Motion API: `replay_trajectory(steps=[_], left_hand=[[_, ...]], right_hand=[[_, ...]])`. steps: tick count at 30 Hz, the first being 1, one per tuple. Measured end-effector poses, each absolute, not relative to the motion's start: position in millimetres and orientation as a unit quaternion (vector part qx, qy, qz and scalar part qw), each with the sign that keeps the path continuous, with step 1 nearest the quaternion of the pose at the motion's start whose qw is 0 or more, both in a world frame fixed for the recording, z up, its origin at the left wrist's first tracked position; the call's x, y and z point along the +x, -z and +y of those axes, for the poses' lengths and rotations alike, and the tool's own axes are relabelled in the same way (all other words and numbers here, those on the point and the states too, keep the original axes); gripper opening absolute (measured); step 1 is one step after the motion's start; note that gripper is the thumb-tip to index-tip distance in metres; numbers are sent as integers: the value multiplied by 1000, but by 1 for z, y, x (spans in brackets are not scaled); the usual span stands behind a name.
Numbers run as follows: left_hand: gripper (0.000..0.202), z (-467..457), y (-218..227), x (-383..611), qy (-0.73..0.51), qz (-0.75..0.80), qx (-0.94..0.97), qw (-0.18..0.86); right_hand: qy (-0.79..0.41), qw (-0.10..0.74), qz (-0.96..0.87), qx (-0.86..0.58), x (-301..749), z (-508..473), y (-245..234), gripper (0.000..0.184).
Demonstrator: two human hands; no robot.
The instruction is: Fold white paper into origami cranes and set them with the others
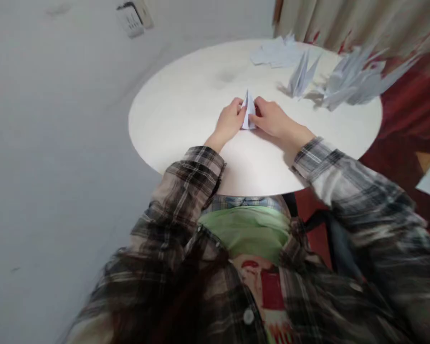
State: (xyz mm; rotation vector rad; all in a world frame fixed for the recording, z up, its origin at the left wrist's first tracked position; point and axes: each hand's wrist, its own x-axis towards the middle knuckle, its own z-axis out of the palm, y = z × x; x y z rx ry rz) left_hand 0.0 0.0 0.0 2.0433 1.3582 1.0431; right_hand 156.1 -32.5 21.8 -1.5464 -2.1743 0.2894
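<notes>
Between my two hands stands a small piece of folded white paper [248, 112], narrow and pointed at the top, held just over the white round table. My left hand [231, 120] grips its left side, thumb toward the front. On the right side, my right hand [272, 117] pinches it with the thumb in front and the fingers curled behind. The paper's lower edge is at or near the tabletop; I cannot tell whether it touches. Parts of the paper are covered by my fingers.
Several folded paper shapes [354, 79] with pointed tips cluster at the right of the round table [186, 95], blurred. One folded paper shape [301, 76] stands nearer me. Flat white paper sheets [275, 51] lie at the back. A wall socket [130, 19] is at upper left.
</notes>
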Motion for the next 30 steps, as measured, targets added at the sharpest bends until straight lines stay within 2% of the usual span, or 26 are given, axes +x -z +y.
replay_trajectory(steps=[30], left_hand=[[17,0,0,-2,-373,491,753,230]], right_hand=[[-93,240,-796,-548,159,-28,-15,20]])
